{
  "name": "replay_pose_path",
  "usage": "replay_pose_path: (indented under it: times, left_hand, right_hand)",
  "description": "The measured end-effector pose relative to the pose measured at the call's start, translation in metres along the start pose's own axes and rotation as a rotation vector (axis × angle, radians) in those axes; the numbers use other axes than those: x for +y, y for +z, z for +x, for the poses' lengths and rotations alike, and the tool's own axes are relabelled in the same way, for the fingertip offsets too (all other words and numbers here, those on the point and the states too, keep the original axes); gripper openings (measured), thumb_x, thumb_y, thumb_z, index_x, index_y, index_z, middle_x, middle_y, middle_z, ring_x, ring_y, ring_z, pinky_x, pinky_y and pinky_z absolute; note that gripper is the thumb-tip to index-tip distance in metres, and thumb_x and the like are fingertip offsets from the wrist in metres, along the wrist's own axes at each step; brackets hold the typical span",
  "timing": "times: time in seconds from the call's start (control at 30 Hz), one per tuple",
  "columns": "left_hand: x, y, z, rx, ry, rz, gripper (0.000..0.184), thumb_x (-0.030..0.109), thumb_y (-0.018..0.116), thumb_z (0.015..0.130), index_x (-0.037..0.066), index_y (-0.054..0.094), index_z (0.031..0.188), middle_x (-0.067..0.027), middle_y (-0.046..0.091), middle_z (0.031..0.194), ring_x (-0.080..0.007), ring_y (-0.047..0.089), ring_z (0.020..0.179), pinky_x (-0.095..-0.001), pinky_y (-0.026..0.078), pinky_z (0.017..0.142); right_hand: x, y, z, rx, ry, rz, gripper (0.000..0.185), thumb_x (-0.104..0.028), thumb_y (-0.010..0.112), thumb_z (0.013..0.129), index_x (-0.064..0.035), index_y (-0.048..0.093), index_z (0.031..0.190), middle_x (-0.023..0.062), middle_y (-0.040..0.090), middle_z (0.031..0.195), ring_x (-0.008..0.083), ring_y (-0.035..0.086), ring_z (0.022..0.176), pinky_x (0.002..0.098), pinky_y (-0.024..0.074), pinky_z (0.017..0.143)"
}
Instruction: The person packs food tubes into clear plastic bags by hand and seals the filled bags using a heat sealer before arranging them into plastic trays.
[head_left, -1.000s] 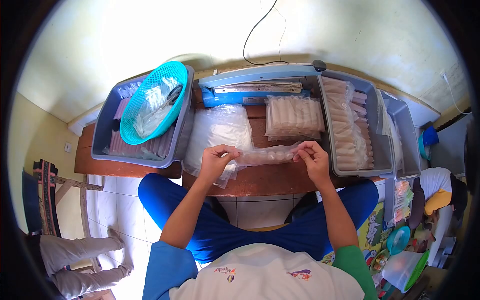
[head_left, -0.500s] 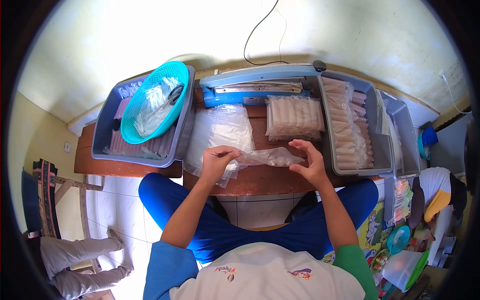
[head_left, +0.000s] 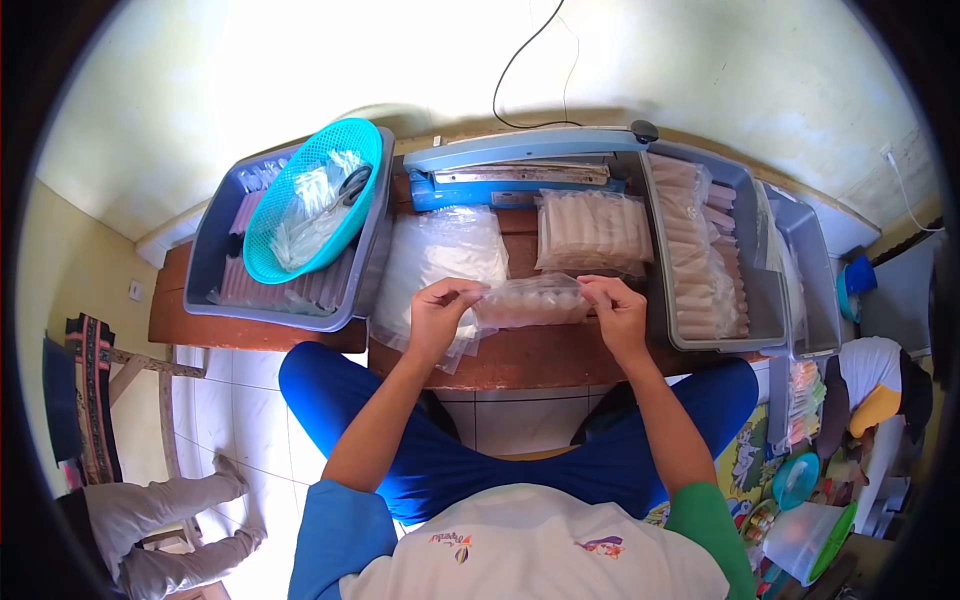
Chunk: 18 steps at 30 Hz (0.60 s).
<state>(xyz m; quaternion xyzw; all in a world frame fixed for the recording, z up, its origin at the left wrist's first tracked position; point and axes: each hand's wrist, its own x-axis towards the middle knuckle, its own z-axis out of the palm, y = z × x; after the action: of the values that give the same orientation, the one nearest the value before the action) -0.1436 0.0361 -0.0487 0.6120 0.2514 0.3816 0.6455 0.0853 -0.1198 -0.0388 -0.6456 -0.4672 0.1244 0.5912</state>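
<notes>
A clear plastic pack with pale brown pieces in a row is stretched level above the table's front edge. My left hand pinches its left end, and my right hand pinches its right end. Just behind my left hand lies a pile of flat clear plastic bags. Beyond my right hand sits a stack of filled packs holding brownish sticks. A blue impulse sealer with a long lever arm stands at the back.
On the left, a grey tub carries a turquoise basket with plastic scraps and scissors. To the right, another grey tub contains stick packs. Someone's legs are at lower left; another person bends at far right.
My right hand has closed from spread fingers onto the pack's right end. The pack is now pulled straight and level between both hands.
</notes>
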Motion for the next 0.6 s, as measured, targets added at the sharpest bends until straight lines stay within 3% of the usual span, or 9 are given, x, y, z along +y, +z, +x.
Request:
replay_pose_path:
  times: [0.03,0.1,0.17,0.23,0.4,0.6]
  left_hand:
    - [0.001,0.002,0.000,-0.011,0.062,0.031,0.007,-0.001,0.067,0.086,-0.001,0.070,0.093,-0.0092,0.072,0.093,-0.0094,0.064,0.080,-0.0239,0.052,0.070]
    - [0.003,0.005,-0.002,-0.024,0.119,0.060,0.006,0.000,0.065,0.089,-0.001,0.068,0.094,-0.0100,0.072,0.096,-0.0092,0.064,0.081,-0.0240,0.052,0.069]
    - [0.009,0.006,-0.005,-0.039,-0.049,0.024,0.005,0.003,0.061,0.092,0.000,0.063,0.096,-0.0112,0.072,0.098,-0.0086,0.065,0.081,-0.0236,0.051,0.065]
    - [0.008,0.006,-0.005,-0.064,-0.055,0.013,0.003,0.003,0.059,0.094,0.001,0.060,0.096,-0.0123,0.071,0.098,-0.0109,0.066,0.083,-0.0248,0.052,0.064]
    - [0.013,0.002,-0.003,-0.094,-0.123,0.011,0.003,0.005,0.058,0.095,0.003,0.058,0.095,-0.0134,0.071,0.096,-0.0136,0.067,0.086,-0.0259,0.052,0.063]
    - [0.009,0.003,-0.005,-0.065,-0.041,-0.021,0.003,0.003,0.061,0.093,0.000,0.060,0.094,-0.0127,0.072,0.091,-0.0153,0.068,0.088,-0.0275,0.052,0.077]
  right_hand:
    - [-0.003,-0.001,-0.001,0.000,0.001,-0.001,0.013,-0.009,0.068,0.088,0.0021,0.072,0.093,0.0079,0.072,0.094,0.0105,0.062,0.070,0.0246,0.0509,0.064]
    - [-0.011,-0.006,-0.003,-0.091,0.398,0.219,0.015,-0.012,0.067,0.090,0.0011,0.072,0.096,0.0067,0.071,0.096,0.0096,0.062,0.072,0.0235,0.0521,0.060]
    - [-0.005,-0.005,-0.004,-0.111,0.355,0.289,0.016,-0.013,0.066,0.091,0.0010,0.071,0.096,0.0065,0.071,0.096,0.0094,0.062,0.073,0.0235,0.0528,0.059]
    - [0.001,-0.005,-0.005,-0.130,0.309,0.360,0.017,-0.014,0.066,0.092,0.0009,0.071,0.097,0.0064,0.070,0.095,0.0093,0.062,0.073,0.0235,0.0535,0.057]
    - [-0.005,-0.010,-0.007,-0.197,0.288,0.414,0.017,-0.011,0.067,0.091,0.0016,0.069,0.102,0.0074,0.069,0.095,0.0117,0.063,0.079,0.0268,0.0560,0.069]
    - [-0.007,-0.007,-0.014,-0.136,0.237,0.413,0.019,0.002,0.070,0.084,0.0026,0.068,0.103,0.0073,0.069,0.095,0.0138,0.064,0.083,0.0264,0.0547,0.074]
